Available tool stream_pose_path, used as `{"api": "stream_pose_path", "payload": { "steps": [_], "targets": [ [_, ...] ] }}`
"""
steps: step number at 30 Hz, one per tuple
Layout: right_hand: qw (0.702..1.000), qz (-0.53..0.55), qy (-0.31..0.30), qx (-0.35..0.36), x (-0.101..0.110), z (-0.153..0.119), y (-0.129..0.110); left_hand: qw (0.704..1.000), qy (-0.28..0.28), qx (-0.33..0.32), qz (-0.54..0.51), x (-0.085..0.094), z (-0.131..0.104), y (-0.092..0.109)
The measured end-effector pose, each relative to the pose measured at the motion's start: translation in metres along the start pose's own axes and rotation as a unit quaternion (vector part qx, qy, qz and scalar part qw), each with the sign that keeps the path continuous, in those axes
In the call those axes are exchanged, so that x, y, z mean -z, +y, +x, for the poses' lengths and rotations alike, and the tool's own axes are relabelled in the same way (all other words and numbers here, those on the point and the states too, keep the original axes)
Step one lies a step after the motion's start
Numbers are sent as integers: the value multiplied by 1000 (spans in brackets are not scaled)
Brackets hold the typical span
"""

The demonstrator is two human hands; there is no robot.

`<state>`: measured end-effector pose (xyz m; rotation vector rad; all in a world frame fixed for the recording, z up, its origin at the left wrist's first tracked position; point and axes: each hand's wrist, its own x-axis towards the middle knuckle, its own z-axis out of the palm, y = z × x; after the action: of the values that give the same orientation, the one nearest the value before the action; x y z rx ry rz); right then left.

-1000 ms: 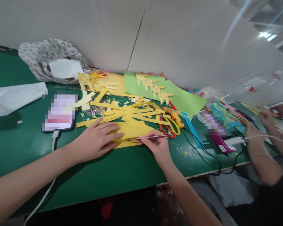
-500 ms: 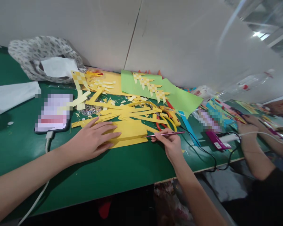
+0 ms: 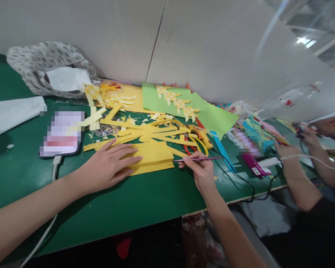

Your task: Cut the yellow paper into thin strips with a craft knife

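Note:
My left hand (image 3: 115,163) lies flat with fingers stretched over a yellow paper sheet (image 3: 153,152), which has a fold or raised strip along its near side. Between the fingertips of my right hand (image 3: 199,166) is a slim purple pen-like tool (image 3: 208,158). Its tip points left and meets the sheet's right edge; I cannot make out what kind of tip it is. Just behind the sheet lie loose yellow paper strips (image 3: 156,131). Red-handled and yellow-handled scissors or pliers (image 3: 201,146) and a yellow-orange glue gun (image 3: 203,134) rest close behind my right hand.
Woven yellow paper fish (image 3: 171,97) lie on green paper (image 3: 150,100) at the back. A phone (image 3: 63,134) with a white cable is on the left, near a patterned cloth bag (image 3: 25,63). At right are a magenta power strip (image 3: 255,166), black cords and a co-worker's hands (image 3: 289,154).
The view has shifted slightly left. Both my hands stay in nearly the same place on the paper and tool. One of the co-worker's hands has moved away to the right.

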<state>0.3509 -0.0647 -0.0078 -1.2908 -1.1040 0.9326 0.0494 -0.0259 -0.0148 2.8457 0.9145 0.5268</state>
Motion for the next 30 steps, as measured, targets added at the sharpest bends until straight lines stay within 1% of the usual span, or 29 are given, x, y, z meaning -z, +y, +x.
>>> {"api": "stream_pose_path", "payload": {
  "steps": [3, 5, 8, 13, 15, 17, 19, 22, 26, 28, 30],
  "targets": [
    [1000, -14, -23, -10, -9, -1, -1, 1000, -2, 1, -1, 0, 0, 0],
    [999, -19, -24, -17, -9, 0, -1, 1000, 0, 3, -5, 0, 0, 0],
    [1000, -21, -6, -13, 0, 4, 3, 1000, 3, 3, -12, 0, 0, 0],
    [999, -28, 22, 19, 21, 9, 12, 1000, 9, 3, -12, 1, 0, 1],
    [998, -30, 39, 35, 25, 9, 12, 1000, 10, 3, -10, 1, 0, 1],
    [997, -22, 51, 47, 21, 7, 8, 1000, 5, 2, -6, 1, 0, 1],
    [998, -12, 42, 50, 10, 2, 0, 1000, 0, 0, -4, 0, 0, 0],
    [999, -20, 0, 42, -20, -8, -14, 1000, 3, 1, -6, 0, 0, 0],
    [997, -18, -76, -16, -62, -18, -23, 1000, 6, 1, -4, -1, 0, 0],
    [994, -20, -99, -35, -75, -20, -21, 1000, 7, -1, -5, 0, 0, 0],
    [993, -22, -110, -44, -80, -21, -18, 1000, 9, -2, -5, 0, 0, 0]
  ]
}}
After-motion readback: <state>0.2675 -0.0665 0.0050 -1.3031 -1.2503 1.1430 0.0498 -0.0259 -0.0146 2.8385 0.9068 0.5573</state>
